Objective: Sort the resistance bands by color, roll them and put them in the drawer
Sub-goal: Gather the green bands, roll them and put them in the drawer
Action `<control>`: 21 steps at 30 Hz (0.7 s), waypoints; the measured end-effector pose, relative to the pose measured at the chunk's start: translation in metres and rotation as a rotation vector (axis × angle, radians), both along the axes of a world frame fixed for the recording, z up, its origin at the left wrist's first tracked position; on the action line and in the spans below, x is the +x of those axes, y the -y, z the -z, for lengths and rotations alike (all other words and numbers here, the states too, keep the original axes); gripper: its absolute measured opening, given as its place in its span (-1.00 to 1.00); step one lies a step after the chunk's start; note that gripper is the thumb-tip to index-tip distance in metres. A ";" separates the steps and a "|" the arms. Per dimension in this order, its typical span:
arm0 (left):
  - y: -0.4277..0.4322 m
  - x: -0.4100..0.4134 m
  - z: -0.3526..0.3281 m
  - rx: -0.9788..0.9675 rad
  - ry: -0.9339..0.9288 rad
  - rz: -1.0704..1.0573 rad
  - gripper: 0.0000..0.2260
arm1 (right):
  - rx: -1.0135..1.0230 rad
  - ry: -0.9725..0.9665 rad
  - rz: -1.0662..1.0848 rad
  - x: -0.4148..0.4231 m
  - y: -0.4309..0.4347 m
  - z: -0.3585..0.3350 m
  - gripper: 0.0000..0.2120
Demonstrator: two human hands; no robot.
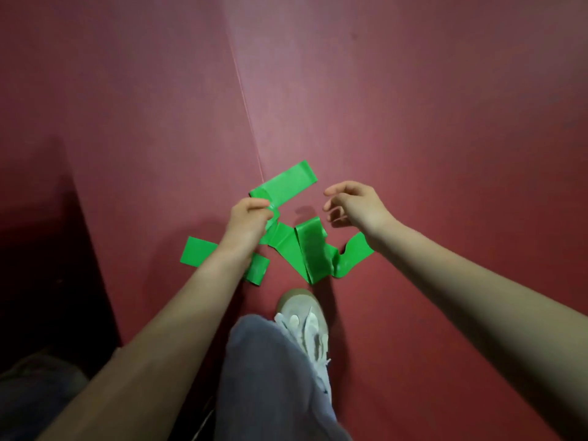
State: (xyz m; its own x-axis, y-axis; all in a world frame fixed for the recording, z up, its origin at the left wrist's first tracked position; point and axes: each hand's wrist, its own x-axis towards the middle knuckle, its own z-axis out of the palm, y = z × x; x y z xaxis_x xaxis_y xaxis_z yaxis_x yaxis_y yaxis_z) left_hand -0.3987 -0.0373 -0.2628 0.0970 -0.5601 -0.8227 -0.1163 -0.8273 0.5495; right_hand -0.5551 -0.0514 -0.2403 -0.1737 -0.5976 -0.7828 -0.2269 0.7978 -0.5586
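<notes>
On the red mat [413, 122], by the near end of its seam [248, 122], green resistance bands lie in a loose heap. Left hand [249, 218] has its fingers curled tight, clamped on the held green band [283, 183]. One flat end of it sticks out past the fingertips toward the mat's far side; whether it is lifted or resting on the mat, cannot tell. Below the fist more green runs into the folded green band [307, 253], creased and doubled over on the mat; same band or a separate one, cannot tell. Right hand [353, 205] hovers over the folded band's right part, fingers apart and loosely bent, thumb clear of them, holding nothing and not touching green. Flat green strip [197, 253] lies nearer the mat's left edge and passes under the left forearm. White shoe [302, 316] stands just beside the folded band's near end, with a grey trouser leg [270, 377] over it. Dark area [38, 249] borders the mat's left edge.
</notes>
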 end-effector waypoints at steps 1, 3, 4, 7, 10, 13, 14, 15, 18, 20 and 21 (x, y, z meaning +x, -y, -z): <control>-0.002 -0.003 0.018 -0.021 0.087 0.045 -0.77 | 0.013 0.004 -0.017 -0.004 0.001 0.010 -0.70; -0.007 -0.005 0.043 -0.033 0.288 0.225 -0.65 | 0.034 0.006 -0.044 -0.009 0.005 0.026 -0.71; -0.009 -0.009 0.052 -0.024 0.361 0.328 -0.61 | 0.044 0.003 -0.052 -0.012 0.006 0.035 -0.71; -0.016 -0.014 0.065 -0.044 0.492 0.602 -0.50 | 0.061 0.009 -0.037 -0.022 0.005 0.059 -0.70; -0.024 -0.017 0.078 -0.116 0.598 0.712 -0.43 | 0.091 0.019 -0.016 -0.027 -0.005 0.080 -0.70; -0.021 -0.012 0.087 -0.160 0.686 0.655 -0.52 | 0.138 0.014 -0.047 -0.032 -0.019 0.097 -0.70; -0.020 -0.008 0.089 -0.169 0.706 0.636 -0.57 | 0.152 0.006 -0.058 -0.035 -0.025 0.101 -0.70; -0.018 -0.004 0.090 -0.177 0.711 0.620 -0.62 | 0.156 -0.013 -0.058 -0.039 -0.030 0.105 -0.70; -0.010 0.008 0.094 -0.224 0.615 0.489 -0.75 | 0.143 -0.091 -0.008 -0.048 -0.047 0.115 -0.69; -0.005 0.014 0.094 -0.235 0.491 0.254 -0.86 | 0.120 -0.118 -0.009 -0.052 -0.056 0.120 -0.70; -0.002 0.016 0.094 -0.233 0.420 0.136 -0.88 | 0.106 -0.121 -0.014 -0.051 -0.058 0.121 -0.70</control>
